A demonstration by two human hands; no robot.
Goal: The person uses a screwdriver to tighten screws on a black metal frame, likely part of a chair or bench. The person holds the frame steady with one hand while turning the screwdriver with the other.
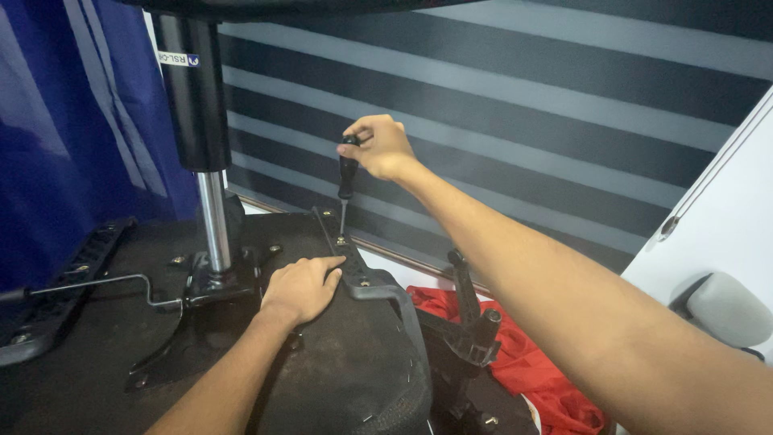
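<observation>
On the upturned chair seat: work underway, underside facing up.
Right hand (380, 147): fingers closed round the black handle of a screwdriver (347, 173), held upright.
Screwdriver tip: set on a screw (341, 240) in the armrest bracket (354, 270), near the seat's far edge.
Left hand (301, 287): flat, fingers spread, pressing on the bracket just beside the screw; grips nothing.
Gas cylinder (211, 193): upright, left of both hands.
Red cloth (535, 362): lower right, below the seat.

Single head-worn view, looking down and forward, close over an upturned chair seat (121, 346), striped blind (523, 105) behind
</observation>
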